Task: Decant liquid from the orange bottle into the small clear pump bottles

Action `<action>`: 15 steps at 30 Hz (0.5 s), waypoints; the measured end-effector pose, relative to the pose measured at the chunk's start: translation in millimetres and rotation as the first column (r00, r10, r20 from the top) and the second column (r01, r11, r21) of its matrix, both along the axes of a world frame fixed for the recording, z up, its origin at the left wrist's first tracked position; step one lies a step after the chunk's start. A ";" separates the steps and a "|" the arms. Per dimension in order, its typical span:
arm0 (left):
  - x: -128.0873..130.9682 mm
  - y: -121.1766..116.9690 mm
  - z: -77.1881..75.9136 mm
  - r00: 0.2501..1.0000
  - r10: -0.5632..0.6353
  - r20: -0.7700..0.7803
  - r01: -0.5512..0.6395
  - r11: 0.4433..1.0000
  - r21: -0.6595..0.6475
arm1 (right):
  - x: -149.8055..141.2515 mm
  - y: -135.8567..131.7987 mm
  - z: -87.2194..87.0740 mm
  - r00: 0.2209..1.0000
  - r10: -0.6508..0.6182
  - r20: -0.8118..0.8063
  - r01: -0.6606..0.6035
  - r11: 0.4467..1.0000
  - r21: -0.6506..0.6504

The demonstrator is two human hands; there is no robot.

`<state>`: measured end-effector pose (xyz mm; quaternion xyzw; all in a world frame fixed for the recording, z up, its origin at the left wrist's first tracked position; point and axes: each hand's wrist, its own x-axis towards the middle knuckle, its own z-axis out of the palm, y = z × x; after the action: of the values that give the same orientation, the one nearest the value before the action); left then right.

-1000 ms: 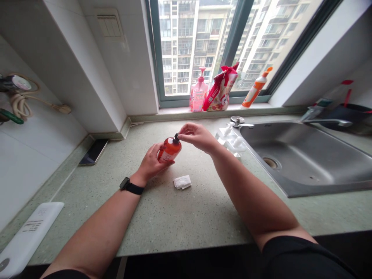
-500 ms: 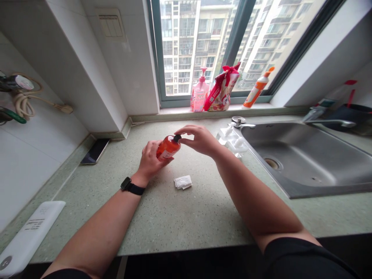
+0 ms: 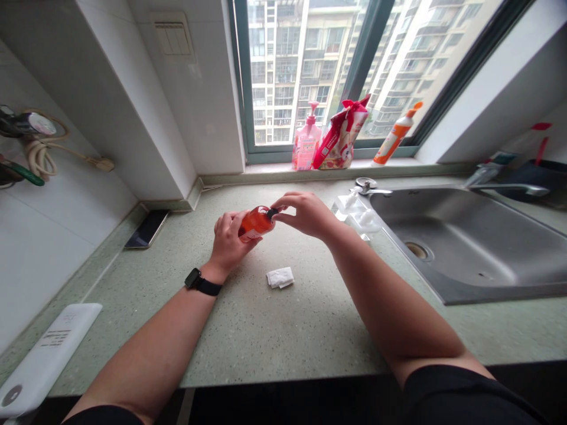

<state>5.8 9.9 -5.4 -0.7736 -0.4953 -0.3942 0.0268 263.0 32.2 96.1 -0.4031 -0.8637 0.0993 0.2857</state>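
Note:
My left hand [image 3: 229,239] is wrapped round a small orange bottle [image 3: 256,221] with a white label, held tilted over the green speckled counter [image 3: 266,330]. My right hand [image 3: 305,213] pinches the bottle's black cap [image 3: 271,212] with thumb and fingertips. A black watch sits on my left wrist. A folded white tissue [image 3: 280,277] lies on the counter just below the hands.
A steel sink [image 3: 465,248] with a tap fills the right side. White plastic pieces [image 3: 358,213] lie beside it. A pink pump bottle [image 3: 305,141], a red bag [image 3: 339,139] and an orange bottle [image 3: 394,137] stand on the windowsill. A phone [image 3: 146,229] lies at left; a white device [image 3: 39,360] near the front-left edge.
The bottle has tipped further over toward the right, from nearly upright to almost lying sideways. My right hand stayed on the cap and followed it down a little.

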 end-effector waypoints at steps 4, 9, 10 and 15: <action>1.0 -0.4 -0.1 0.999 0.030 -0.020 -0.029 0.999 0.042 | -0.9 -0.3 1.7 0.990 -0.099 0.102 0.103 0.994 -0.039; 2.9 -1.7 0.3 0.997 0.065 -0.028 -0.062 0.994 0.095 | 7.0 -0.1 -1.0 0.998 -0.063 0.023 0.064 0.995 -0.070; 3.1 -1.8 0.3 0.997 0.069 -0.029 -0.066 0.993 0.103 | 8.9 -0.2 -2.2 1.000 -0.020 -0.003 0.019 0.997 -0.070; 2.7 -1.1 0.0 0.997 0.076 -0.028 -0.073 0.993 0.096 | 8.5 -1.0 -4.9 0.995 0.093 0.039 -0.091 0.994 -0.063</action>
<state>8.4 8.8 -5.4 -0.7585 -0.5040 -0.4039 0.0862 271.5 31.2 91.2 -0.3734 -0.8838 0.1303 0.2502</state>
